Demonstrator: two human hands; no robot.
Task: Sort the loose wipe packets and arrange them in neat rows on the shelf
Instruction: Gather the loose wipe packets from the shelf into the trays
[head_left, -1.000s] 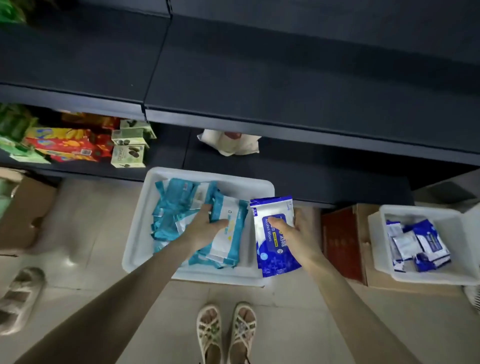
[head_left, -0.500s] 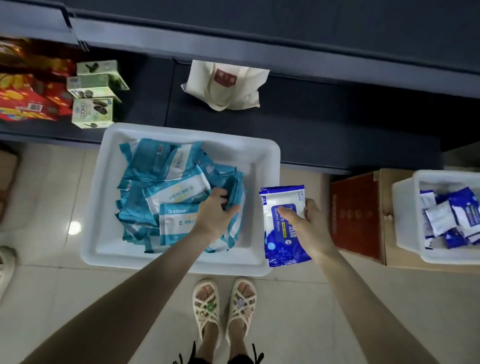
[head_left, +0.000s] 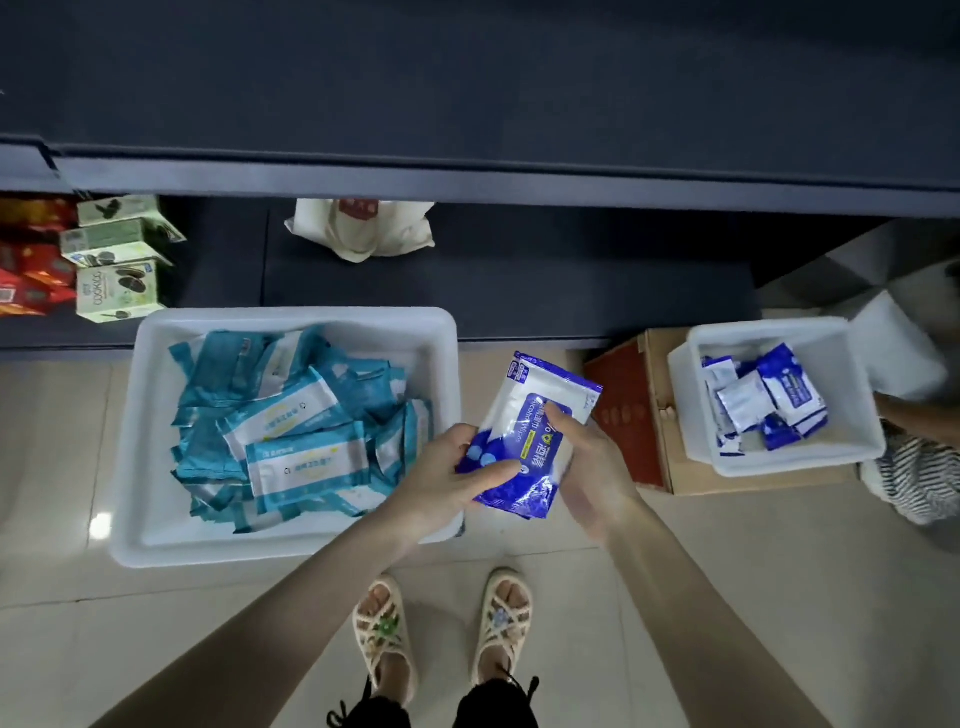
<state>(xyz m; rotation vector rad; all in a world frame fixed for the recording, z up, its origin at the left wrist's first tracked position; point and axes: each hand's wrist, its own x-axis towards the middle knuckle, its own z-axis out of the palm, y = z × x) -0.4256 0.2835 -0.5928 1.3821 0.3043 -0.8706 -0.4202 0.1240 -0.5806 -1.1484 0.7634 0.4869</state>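
Note:
A dark blue and white wipe packet (head_left: 524, 441) is held over the floor, just right of a white bin (head_left: 156, 540). My left hand (head_left: 447, 478) grips its lower left edge and my right hand (head_left: 587, 462) holds its right side, thumb on the label. The bin on the floor holds several teal and white wipe packets (head_left: 291, 415) in a loose pile. A smaller white bin (head_left: 800, 457) at the right holds several dark blue packets (head_left: 763, 400). The dark shelf (head_left: 519, 280) runs across above the bins.
Green cookie boxes (head_left: 117, 270) and red packs (head_left: 31, 270) stand on the shelf at left, a cream cloth bag (head_left: 363, 228) in the middle. A cardboard box (head_left: 634, 415) sits under the small bin. Another person's striped sleeve (head_left: 914, 478) shows at the right edge. My sandalled feet (head_left: 441, 629) stand on tiles.
My left hand left the teal packets in the bin and came over to grip the blue packet with my right hand. The packet rose and tilted to the right.

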